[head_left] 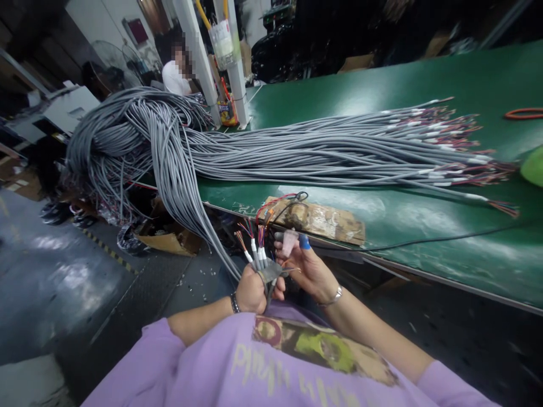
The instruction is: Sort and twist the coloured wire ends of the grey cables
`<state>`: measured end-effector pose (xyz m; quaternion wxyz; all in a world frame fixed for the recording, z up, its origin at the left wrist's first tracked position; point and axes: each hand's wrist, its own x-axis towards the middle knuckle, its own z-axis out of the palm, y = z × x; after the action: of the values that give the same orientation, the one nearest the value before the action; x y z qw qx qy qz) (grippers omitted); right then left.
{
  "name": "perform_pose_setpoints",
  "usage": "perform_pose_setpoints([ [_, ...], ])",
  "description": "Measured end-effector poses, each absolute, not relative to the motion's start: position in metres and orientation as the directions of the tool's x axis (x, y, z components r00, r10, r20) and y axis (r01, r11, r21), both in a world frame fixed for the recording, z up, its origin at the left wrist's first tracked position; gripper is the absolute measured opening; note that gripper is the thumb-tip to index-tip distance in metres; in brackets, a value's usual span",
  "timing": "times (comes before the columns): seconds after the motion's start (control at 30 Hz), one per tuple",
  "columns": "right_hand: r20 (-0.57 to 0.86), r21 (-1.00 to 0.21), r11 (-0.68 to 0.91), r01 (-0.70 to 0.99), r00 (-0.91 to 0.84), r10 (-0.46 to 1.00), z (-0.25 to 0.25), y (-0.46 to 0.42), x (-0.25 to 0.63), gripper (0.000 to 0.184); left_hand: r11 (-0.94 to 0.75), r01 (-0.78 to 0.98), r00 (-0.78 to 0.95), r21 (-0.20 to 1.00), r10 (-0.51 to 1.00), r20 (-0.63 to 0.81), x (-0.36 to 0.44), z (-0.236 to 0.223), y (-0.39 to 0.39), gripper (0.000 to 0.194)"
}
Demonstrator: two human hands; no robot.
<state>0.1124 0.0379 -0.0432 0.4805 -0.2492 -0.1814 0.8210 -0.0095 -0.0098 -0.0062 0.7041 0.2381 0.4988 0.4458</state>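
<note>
My left hand (253, 289) is closed in a fist around a few grey cables (255, 252) whose stripped ends, with coloured wires, stick up above it. My right hand (306, 264) is beside it, fingers curled in a pinch at the wire tips; the fingertips wear pink and blue covers. A thin strand runs between the two hands. A big bundle of grey cables (297, 150) lies along the green table (424, 215) and droops over its left end toward my left hand.
A worn cardboard piece (326, 220) with red and black wires lies at the table's near edge. A black cord (424, 241) crosses the table. White posts (235, 62) stand at the far end. A person in white (176, 76) sits behind the cable heap. Cardboard boxes (169, 240) lie on the floor.
</note>
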Motion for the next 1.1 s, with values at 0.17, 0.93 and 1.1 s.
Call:
perform_pose_setpoints([
  [0.17,-0.196,-0.656,-0.532,-0.535,-0.560,0.805,-0.046,0.031,0.130,0.051,0.483,-0.318,0.122,0.816,0.874,-0.470,-0.013,-0.009,-0.014,0.046],
  [0.93,-0.260,-0.866,-0.434,-0.249,-0.518,0.815,-0.029,0.023,0.145,0.041,0.459,-0.200,0.176,0.865,0.886,-0.430,-0.024,-0.021,-0.017,0.047],
  [1.1,-0.251,-0.869,-0.434,-0.239,-0.542,0.802,-0.018,0.021,0.144,0.040,0.455,-0.210,0.132,0.865,0.890,-0.436,-0.021,-0.018,-0.017,0.048],
])
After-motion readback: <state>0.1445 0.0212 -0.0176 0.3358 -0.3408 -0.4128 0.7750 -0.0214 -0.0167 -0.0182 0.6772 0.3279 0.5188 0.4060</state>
